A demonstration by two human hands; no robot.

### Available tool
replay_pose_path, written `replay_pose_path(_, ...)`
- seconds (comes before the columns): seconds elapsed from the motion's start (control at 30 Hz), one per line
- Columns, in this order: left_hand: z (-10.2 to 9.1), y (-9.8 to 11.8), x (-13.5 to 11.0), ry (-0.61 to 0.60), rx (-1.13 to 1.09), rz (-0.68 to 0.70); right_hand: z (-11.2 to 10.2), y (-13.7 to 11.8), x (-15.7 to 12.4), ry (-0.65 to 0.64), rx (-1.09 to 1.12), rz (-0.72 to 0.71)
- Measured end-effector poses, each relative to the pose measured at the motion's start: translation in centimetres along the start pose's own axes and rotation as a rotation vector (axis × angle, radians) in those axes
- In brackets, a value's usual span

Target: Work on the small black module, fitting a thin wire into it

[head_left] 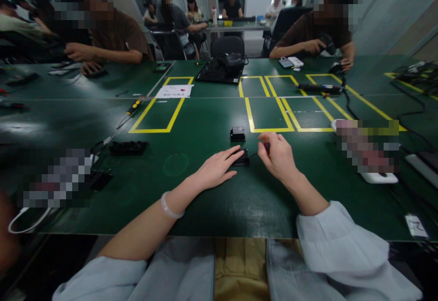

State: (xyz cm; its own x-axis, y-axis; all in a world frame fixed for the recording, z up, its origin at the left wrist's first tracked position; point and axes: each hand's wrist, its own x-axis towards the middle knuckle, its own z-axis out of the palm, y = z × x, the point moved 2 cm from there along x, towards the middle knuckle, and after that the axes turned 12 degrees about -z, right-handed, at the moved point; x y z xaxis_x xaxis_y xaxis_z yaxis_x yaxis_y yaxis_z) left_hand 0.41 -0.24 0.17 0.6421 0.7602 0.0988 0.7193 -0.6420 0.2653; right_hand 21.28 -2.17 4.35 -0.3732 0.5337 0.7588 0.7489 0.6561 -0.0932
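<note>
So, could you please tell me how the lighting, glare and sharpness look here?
Head view: dim overall, with soft glare on the green table; head view: left hand and right hand fairly clear, far background softer; head view: stretched toward the edges, some areas masked by pixel blocks.

The block (243,158) is black, the yellow-lined table (212,118) green
</note>
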Motion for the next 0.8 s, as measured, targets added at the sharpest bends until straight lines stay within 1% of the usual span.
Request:
replay_pose_path(0.13,0.12,-0.06,-0.02,0.008,-0.011,0.01,0.14,0.14,-0.16,-0.02,-0.002,0.009)
replay_pose_path(0.27,0.21,-0.11,-0.03,0.002,-0.007,0.009,0.08,0.14,-0.13,-0.035,-0.02,-0.015)
replay_pose_path(0.57,0.14,-0.09,-0.06,0.005,-0.01,0.006,0.01,0.07,0.04,-0.015,-0.011,-0.001)
replay_pose_path(0.7,-0.01,-0.01,-0.06,-0.001,-0.004,0.001,0.13,0.22,-0.06,-0.028,0.003,0.018)
replay_pose_path(0.8,0.02,-0.02,-0.05,0.003,-0.002,0.002,0.08,0.15,-0.05,-0.029,0.002,0.006)
